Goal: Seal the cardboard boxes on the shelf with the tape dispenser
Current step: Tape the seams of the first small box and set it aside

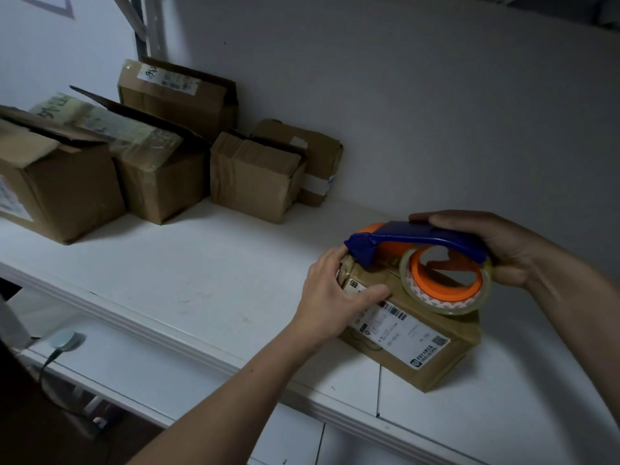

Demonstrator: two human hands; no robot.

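Note:
A flat cardboard box (432, 350) with a white shipping label lies near the front edge of the white shelf (208, 283). My right hand (496, 250) grips the blue and orange tape dispenser (416, 243) by its rear, with the clear tape roll (446, 283) hanging toward me. The dispenser's blue nose touches the box's top near its left end. My left hand (335, 293) rests on that left end, fingers spread over the top and the far corner.
Several more cardboard boxes (161, 176) stand in a row at the shelf's back left, some with loose flaps. A grey wall rises behind the shelf. A lower white surface with a small round grey device (63, 340) and cable lies at the bottom left.

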